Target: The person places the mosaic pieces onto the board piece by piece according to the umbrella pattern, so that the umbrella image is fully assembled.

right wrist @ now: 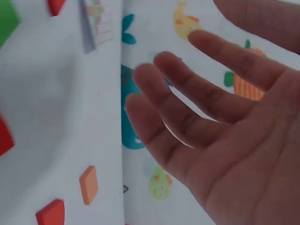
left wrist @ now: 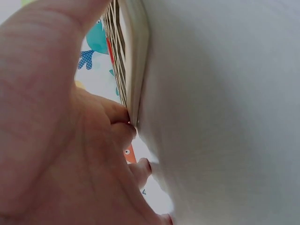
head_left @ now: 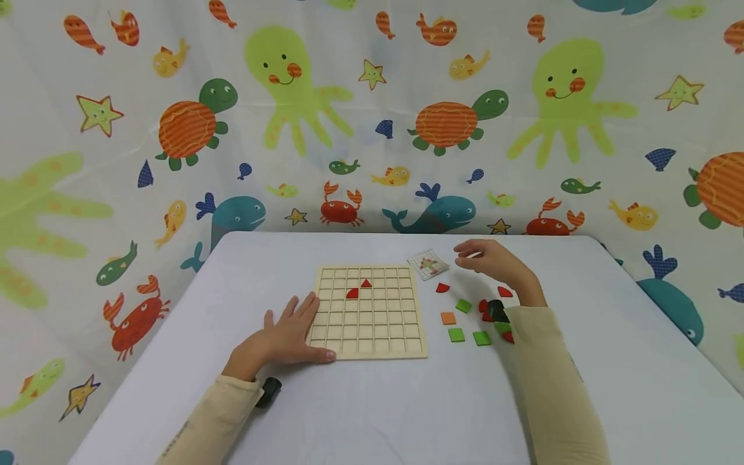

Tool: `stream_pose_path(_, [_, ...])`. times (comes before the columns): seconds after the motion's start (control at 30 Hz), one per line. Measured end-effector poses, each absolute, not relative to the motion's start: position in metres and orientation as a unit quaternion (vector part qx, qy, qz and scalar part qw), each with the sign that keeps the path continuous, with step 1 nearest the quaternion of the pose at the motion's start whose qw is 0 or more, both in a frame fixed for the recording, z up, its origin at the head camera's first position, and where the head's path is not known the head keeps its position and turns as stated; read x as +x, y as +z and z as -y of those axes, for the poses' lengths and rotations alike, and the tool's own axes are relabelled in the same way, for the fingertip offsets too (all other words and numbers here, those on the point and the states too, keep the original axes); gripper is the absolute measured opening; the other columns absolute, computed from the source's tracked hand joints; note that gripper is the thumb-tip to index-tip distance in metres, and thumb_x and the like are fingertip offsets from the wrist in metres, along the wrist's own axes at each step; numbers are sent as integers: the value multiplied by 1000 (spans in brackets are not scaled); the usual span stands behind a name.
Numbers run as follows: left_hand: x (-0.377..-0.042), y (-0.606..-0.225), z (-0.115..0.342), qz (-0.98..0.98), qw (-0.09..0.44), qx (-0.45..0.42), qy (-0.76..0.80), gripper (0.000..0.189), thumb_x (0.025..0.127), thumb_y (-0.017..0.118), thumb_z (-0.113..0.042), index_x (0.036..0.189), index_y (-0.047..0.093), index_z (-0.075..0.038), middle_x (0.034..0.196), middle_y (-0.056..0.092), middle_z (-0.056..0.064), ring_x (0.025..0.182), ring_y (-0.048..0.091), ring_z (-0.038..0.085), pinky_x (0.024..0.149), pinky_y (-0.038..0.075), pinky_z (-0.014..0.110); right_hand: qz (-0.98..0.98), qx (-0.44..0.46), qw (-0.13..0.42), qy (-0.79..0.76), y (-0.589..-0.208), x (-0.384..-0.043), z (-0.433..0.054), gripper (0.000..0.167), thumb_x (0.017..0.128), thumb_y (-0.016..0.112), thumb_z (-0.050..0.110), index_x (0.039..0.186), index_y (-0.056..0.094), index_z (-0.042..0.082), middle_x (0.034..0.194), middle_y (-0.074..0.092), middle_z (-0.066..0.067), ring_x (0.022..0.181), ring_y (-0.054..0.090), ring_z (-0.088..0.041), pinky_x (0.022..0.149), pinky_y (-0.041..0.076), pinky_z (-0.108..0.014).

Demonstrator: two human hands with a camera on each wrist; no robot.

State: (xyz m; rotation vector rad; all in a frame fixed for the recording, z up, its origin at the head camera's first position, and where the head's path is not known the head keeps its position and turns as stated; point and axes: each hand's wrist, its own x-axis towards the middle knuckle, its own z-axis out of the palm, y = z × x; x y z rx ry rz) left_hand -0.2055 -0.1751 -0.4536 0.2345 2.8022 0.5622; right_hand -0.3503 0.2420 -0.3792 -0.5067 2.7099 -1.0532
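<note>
A pale wooden grid board lies on the white table, with a red quarter-round piece and a red triangle in its upper cells. My left hand rests spread along the board's left side, the thumb at the near edge. In the left wrist view, fingertips touch the board's rim. Above the table at the right, my right hand hovers with nothing in it. Its fingers are relaxed and apart in the right wrist view. Left of it lies a small pattern card.
Loose pieces lie right of the board: a red quarter-round, an orange square, several green squares and more red pieces. Some are partly hidden by the right wrist's black camera. A sea-animal curtain hangs behind the table.
</note>
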Motion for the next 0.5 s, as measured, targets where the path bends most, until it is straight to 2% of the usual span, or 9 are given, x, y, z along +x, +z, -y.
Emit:
stream_pose_path(0.13, [-208,-453,176,-969,132,94,189,130,82,80,-70,170,15,0,178,10,19,160,4,50,115,1,83,-925,-186,138,-300,-385,-341,-243,46,106,69,25,143,63,-1,131,66,-21,122,60,-41,103,51,-58])
stream_pose_path(0.33, [-210,-456,177,-967,141,94,191,131,83,79,-71,171,14,0,178,8,18,161,3,50,115,2,83,-939,-189,185,-218,-385,-332,-236,37,99,74,20,130,70,1,114,69,-15,102,65,-32,92,56,-52])
stream_pose_path(0.5, [-208,-454,177,-966,140,89,198,131,82,81,-69,170,14,0,178,8,20,160,2,52,115,1,83,-949,-156,224,-157,-387,-330,-225,29,94,77,18,120,70,6,111,68,-12,99,63,-29,88,57,-47])
